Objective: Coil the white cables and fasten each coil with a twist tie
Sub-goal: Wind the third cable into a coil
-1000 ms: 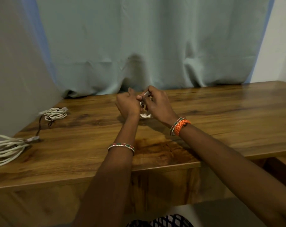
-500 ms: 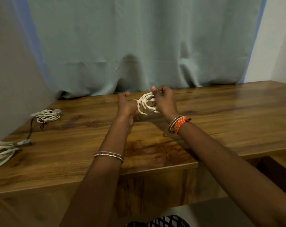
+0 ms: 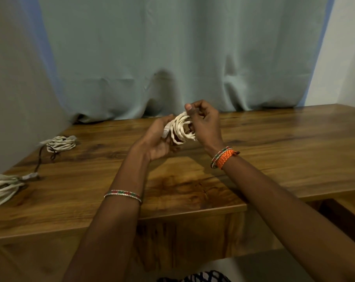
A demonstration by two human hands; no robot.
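Note:
A small coil of white cable is held above the wooden table, between both hands. My left hand cups it from the left, palm up, with the white plug end against its fingers. My right hand pinches the coil's top right, thumb raised. I cannot make out a twist tie on this coil. A second white coil with a dark tie lies at the table's far left. A larger white cable bundle lies at the left edge.
A grey-blue curtain hangs right behind the table's far edge. A dark thin cord runs between the two left-hand bundles. The table's front edge is close to my body, with a lower shelf at the right.
The coil has been lifted off the table and now hangs between my hands. My left hand has turned palm up under it. The view has tilted slightly.

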